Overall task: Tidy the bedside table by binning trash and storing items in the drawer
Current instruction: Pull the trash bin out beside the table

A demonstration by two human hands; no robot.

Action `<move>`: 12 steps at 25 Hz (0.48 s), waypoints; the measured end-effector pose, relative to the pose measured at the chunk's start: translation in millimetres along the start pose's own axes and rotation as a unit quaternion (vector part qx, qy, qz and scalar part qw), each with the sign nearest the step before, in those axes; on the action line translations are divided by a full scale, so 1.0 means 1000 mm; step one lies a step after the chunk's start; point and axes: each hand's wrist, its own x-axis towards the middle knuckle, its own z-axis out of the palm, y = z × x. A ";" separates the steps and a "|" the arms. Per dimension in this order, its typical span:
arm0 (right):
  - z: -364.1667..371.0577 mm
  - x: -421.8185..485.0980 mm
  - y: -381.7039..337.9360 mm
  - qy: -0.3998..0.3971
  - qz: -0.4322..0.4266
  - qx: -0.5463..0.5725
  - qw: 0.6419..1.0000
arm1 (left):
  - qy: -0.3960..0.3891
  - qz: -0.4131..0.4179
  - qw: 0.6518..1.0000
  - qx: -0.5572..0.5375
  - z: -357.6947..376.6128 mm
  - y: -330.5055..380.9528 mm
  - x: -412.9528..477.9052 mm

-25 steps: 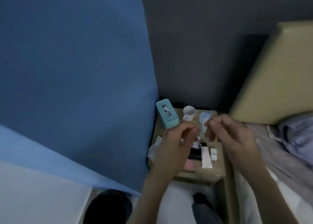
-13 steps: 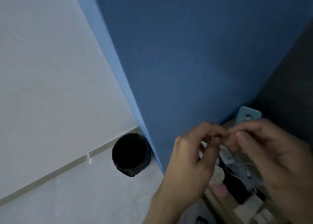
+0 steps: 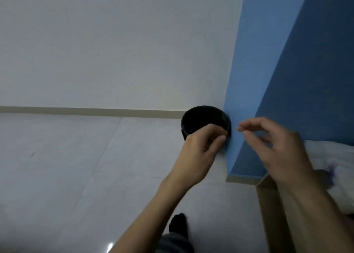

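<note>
A round black bin stands on the floor against the white wall, beside the blue wall corner. My left hand is in front of the bin's near rim, with thumb and fingertips pinched together on a small scrap that barely shows. To its right, my right hand hovers in front of the blue wall, apart from the left hand. Its fingers are loosely curled and I see nothing in them. The bedside table top and the drawer are out of view.
Pale floor tiles stretch to the left. The blue wall juts out on the right. A wooden furniture edge and white bedding lie at the lower right. My foot in a dark sock is below my left arm.
My view has swung left from the bedside table to the bin. My hands, which were pinched together, have parted, and the left one has reached the bin's rim.
</note>
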 end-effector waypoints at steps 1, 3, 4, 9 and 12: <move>0.016 0.007 0.014 -0.033 0.007 -0.050 0.998 | 0.008 -0.026 0.999 0.022 -0.003 -0.021 0.000; 0.046 0.030 0.047 -0.092 0.044 -0.158 0.982 | -0.008 -0.072 0.995 0.074 -0.003 -0.059 0.016; 0.060 0.042 0.066 -0.122 0.061 -0.192 0.972 | -0.017 -0.089 0.990 0.106 -0.003 -0.079 0.029; 0.141 0.110 0.180 -0.235 0.097 -0.271 0.928 | -0.075 -0.147 0.962 0.216 0.025 -0.196 0.107; 0.188 0.132 0.254 -0.294 0.113 -0.317 0.895 | -0.158 -0.171 0.935 0.266 0.059 -0.266 0.143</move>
